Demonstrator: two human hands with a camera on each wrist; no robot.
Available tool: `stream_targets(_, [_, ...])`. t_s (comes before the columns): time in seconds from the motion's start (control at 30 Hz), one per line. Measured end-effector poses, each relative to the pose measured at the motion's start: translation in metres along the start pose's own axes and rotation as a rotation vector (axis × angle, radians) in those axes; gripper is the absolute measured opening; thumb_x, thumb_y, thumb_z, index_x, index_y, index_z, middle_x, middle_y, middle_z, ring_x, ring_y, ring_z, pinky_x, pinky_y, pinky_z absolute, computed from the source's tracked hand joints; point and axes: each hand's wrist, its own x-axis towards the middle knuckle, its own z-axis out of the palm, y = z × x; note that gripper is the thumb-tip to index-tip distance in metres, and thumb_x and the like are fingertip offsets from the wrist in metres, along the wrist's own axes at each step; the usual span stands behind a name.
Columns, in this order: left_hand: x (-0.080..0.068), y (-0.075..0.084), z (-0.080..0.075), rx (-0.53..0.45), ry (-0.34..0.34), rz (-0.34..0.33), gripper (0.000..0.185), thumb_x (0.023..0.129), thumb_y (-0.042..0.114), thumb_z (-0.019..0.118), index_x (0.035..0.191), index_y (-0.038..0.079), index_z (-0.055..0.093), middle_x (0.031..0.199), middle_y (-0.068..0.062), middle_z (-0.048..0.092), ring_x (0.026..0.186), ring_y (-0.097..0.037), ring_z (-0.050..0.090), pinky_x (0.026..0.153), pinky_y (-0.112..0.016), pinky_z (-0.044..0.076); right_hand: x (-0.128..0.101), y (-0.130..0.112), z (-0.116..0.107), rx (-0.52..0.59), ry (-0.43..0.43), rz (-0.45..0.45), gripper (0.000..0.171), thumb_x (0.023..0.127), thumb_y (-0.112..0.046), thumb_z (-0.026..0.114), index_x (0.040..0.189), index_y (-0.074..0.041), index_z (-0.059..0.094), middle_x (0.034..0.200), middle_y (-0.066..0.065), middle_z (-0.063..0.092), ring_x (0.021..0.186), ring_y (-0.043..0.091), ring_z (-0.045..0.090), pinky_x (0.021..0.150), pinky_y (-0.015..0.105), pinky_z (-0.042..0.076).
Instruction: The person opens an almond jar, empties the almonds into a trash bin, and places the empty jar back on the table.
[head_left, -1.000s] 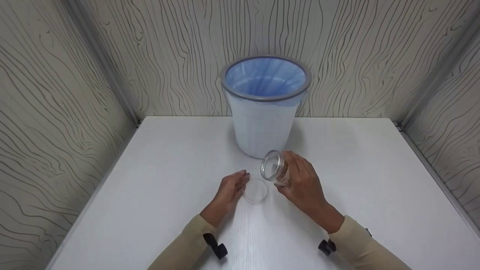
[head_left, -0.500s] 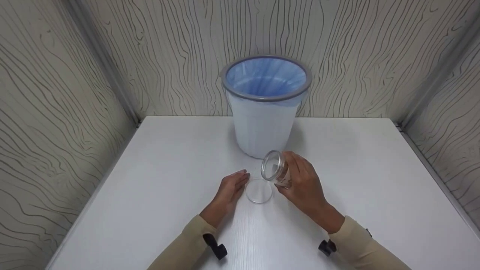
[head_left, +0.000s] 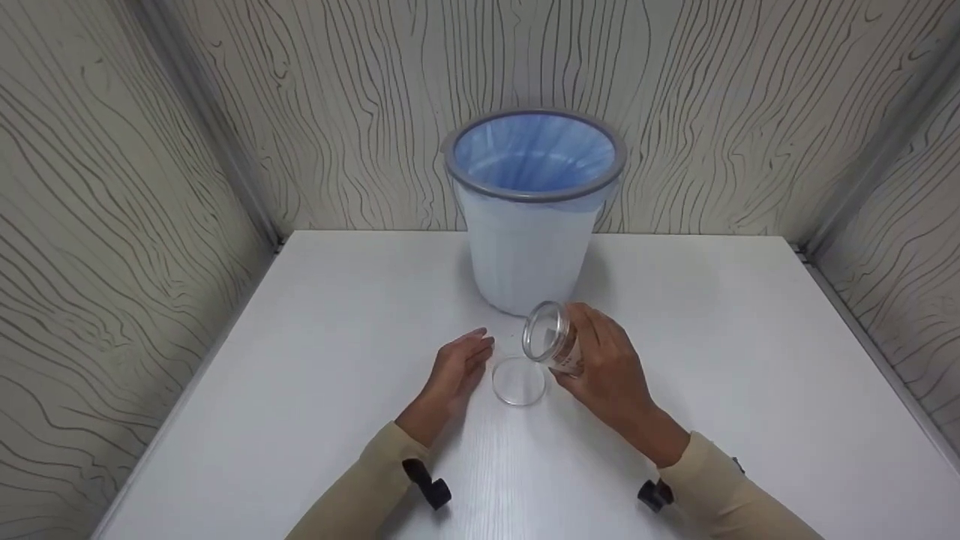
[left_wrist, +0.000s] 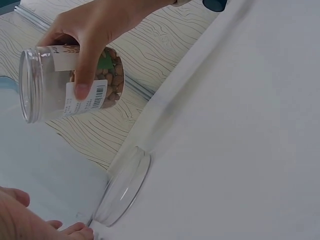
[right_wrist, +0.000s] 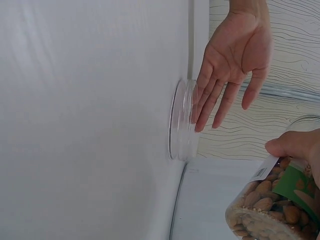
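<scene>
Left of lower centre, the left hand (head_left: 457,366), fingers extended, stands just beside a clear round lid (head_left: 519,382), which lies on the white table (head_left: 345,330) below the frame's middle. Behind, at upper centre, stands a blue-lined bin (head_left: 529,251). Right of centre, the right hand (head_left: 611,375) grips a tilted jar (head_left: 556,343) holding almonds (right_wrist: 263,197), mouth leftward.

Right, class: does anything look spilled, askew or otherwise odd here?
Only the clear cylindrical plastic jar of brown almonds stands out: the right hand holds it tipped sideways, apparently uncapped, while a clear round plastic lid lies on the white table. No spilled almonds show.
</scene>
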Motion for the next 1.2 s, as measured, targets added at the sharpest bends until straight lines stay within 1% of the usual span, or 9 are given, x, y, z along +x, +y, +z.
stream_targets(0.07, [0.002, 0.005, 0.000, 0.002, 0.003, 0.017, 0.051, 0.106, 0.022, 0.049, 0.151, -0.002, 0.043, 0.151, -0.020, 0.049, 0.142, -0.031, 0.044, 0.119, -0.043, 0.030, 0.000, 0.000, 0.000, -0.001, -0.004, 0.004, 0.100, 0.054, -0.012, 0.101, 0.140, 0.003, 0.051, 0.133, 0.018, 0.060, 0.122, 0.036, 0.059, 0.105, 0.049, 0.047])
stream_targets(0.17, [0.004, 0.010, -0.002, -0.011, -0.012, 0.057, 0.052, 0.107, 0.023, 0.046, 0.152, -0.003, 0.041, 0.152, -0.021, 0.048, 0.143, -0.031, 0.044, 0.118, -0.044, 0.032, -0.001, 0.001, 0.000, 0.000, -0.008, 0.010, 0.100, 0.054, -0.012, 0.101, 0.140, 0.002, 0.051, 0.133, 0.018, 0.060, 0.122, 0.036, 0.059, 0.105, 0.049, 0.047])
stream_targets(0.27, [0.005, 0.014, -0.004, -0.020, -0.028, 0.089, 0.053, 0.109, 0.026, 0.043, 0.153, -0.002, 0.039, 0.154, -0.022, 0.045, 0.143, -0.031, 0.044, 0.116, -0.044, 0.035, -0.001, 0.001, 0.000, 0.003, -0.005, 0.008, 0.101, 0.054, -0.012, 0.101, 0.140, 0.003, 0.051, 0.133, 0.018, 0.060, 0.122, 0.036, 0.059, 0.104, 0.050, 0.047])
stream_targets(0.33, [0.006, 0.019, -0.005, -0.021, -0.027, 0.112, 0.053, 0.109, 0.029, 0.043, 0.154, 0.000, 0.039, 0.155, -0.022, 0.043, 0.143, -0.031, 0.043, 0.115, -0.044, 0.037, -0.002, 0.001, 0.000, 0.003, -0.007, 0.005, 0.100, 0.055, -0.012, 0.101, 0.141, 0.003, 0.051, 0.133, 0.018, 0.060, 0.122, 0.036, 0.059, 0.105, 0.049, 0.047])
stream_targets(0.5, [0.012, 0.032, -0.003, 0.004, -0.009, 0.181, 0.054, 0.109, 0.032, 0.043, 0.154, 0.003, 0.039, 0.156, -0.023, 0.041, 0.144, -0.031, 0.043, 0.114, -0.044, 0.038, -0.002, 0.002, 0.000, 0.004, -0.001, -0.002, 0.100, 0.055, -0.012, 0.100, 0.140, 0.003, 0.051, 0.133, 0.018, 0.060, 0.121, 0.035, 0.059, 0.105, 0.049, 0.047])
stream_targets(0.67, [0.016, 0.044, -0.003, 0.018, 0.020, 0.204, 0.052, 0.111, 0.033, 0.036, 0.155, 0.005, 0.039, 0.154, -0.020, 0.045, 0.142, -0.030, 0.045, 0.113, -0.044, 0.040, -0.002, 0.001, 0.001, -0.010, 0.018, -0.012, 0.100, 0.053, -0.014, 0.101, 0.139, 0.003, 0.052, 0.130, 0.018, 0.061, 0.119, 0.036, 0.060, 0.103, 0.049, 0.048])
stream_targets(0.83, [0.020, 0.056, -0.003, -0.004, 0.037, 0.216, 0.054, 0.112, 0.039, 0.031, 0.155, 0.007, 0.039, 0.154, -0.019, 0.046, 0.142, -0.029, 0.046, 0.113, -0.044, 0.041, -0.003, 0.002, 0.003, -0.013, 0.015, -0.013, 0.101, 0.052, -0.014, 0.102, 0.139, 0.003, 0.052, 0.130, 0.019, 0.061, 0.120, 0.036, 0.060, 0.103, 0.049, 0.048])
stream_targets(0.9, [0.020, 0.061, -0.003, -0.007, 0.042, 0.232, 0.055, 0.112, 0.040, 0.031, 0.155, 0.008, 0.039, 0.154, -0.019, 0.046, 0.142, -0.029, 0.046, 0.113, -0.044, 0.040, -0.004, 0.002, 0.003, -0.016, 0.010, -0.012, 0.101, 0.052, -0.014, 0.102, 0.139, 0.003, 0.052, 0.131, 0.018, 0.061, 0.120, 0.035, 0.060, 0.103, 0.049, 0.048])
stream_targets(1.2, [0.028, 0.087, -0.001, 0.042, 0.072, 0.325, 0.055, 0.111, 0.042, 0.030, 0.157, 0.012, 0.037, 0.155, -0.015, 0.045, 0.144, -0.026, 0.042, 0.113, -0.044, 0.040, -0.005, 0.003, 0.002, -0.027, 0.000, -0.018, 0.102, 0.053, -0.015, 0.102, 0.140, 0.002, 0.052, 0.132, 0.018, 0.061, 0.121, 0.035, 0.060, 0.103, 0.049, 0.048])
